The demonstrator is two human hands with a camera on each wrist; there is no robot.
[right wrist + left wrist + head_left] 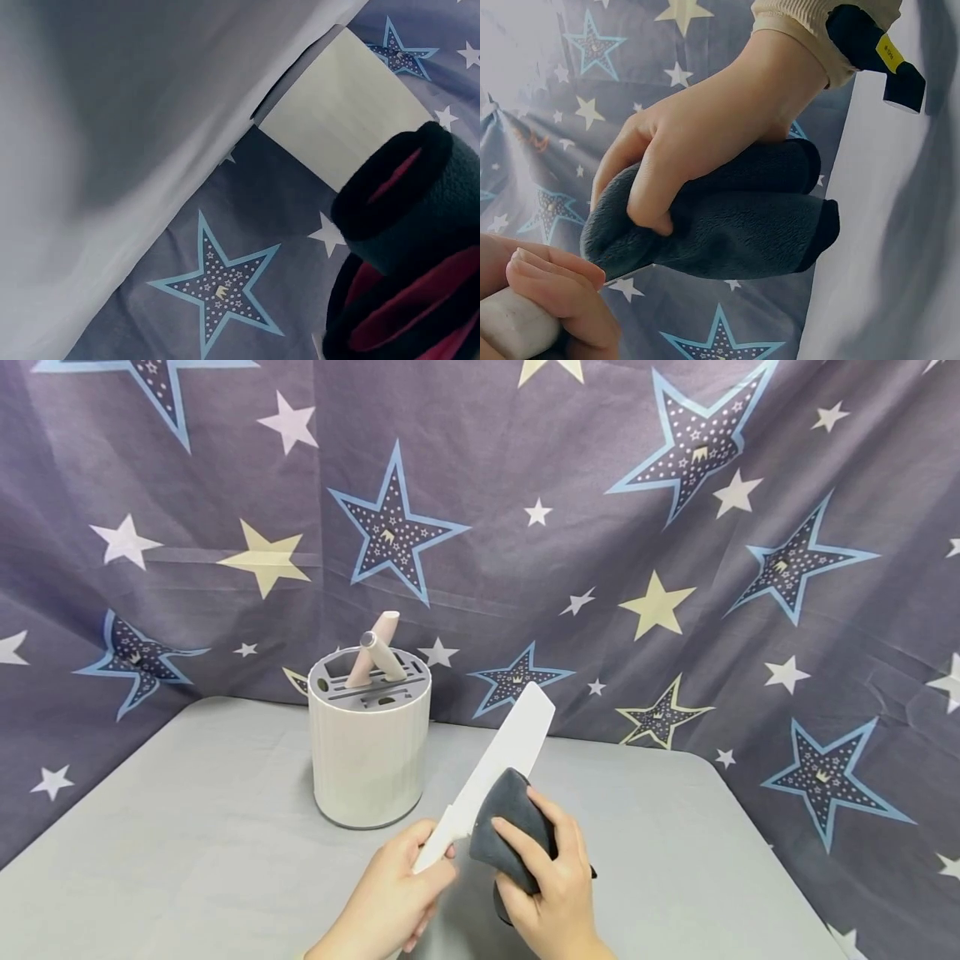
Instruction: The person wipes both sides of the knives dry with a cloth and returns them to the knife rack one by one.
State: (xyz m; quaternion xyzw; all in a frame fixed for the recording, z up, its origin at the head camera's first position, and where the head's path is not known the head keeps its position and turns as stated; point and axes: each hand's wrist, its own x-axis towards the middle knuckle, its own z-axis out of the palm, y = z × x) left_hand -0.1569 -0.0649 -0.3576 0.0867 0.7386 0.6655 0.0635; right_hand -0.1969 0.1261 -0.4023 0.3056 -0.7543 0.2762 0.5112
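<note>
In the head view my left hand (393,885) grips the handle of a white kitchen knife (516,731), its broad blade slanting up and away to the right. A folded dark grey cloth (498,831) lies against the blade near the handle, held by my right hand (557,885) with fingers curled over it. The left wrist view shows the cloth (742,232) doubled over beneath the right hand (705,131), hiding most of the blade. There, the left hand (570,300) wraps the pale handle (517,326). Red lining shows inside the cloth (457,195) in the right wrist view.
A cream, ribbed round knife block (369,760) with a grey slotted top stands on the grey table (187,843), left of the knife. Two pale handles, one pinkish (384,628), stick out of its top. A star-patterned curtain (487,610) hangs behind the table.
</note>
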